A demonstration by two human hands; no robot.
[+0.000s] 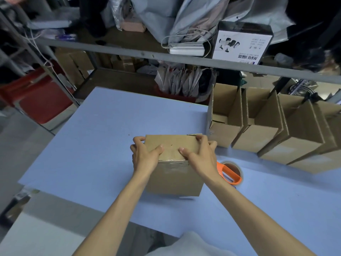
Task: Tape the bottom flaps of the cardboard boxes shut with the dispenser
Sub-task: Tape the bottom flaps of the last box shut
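Both hands, left point(145, 156) and right point(200, 154), clamped on cardboard box point(173, 163) mid-counter point(92, 141); each grip curled over an edge, fingertips hidden. Orange dispenser point(230, 172) just right, half behind wrist. Tape barely discernible.

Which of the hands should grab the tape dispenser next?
Probably the right hand. The orange tape dispenser lies on the blue table just beside the right wrist, on the box's right side. The left hand grips the box's far left edge and could keep it steady.
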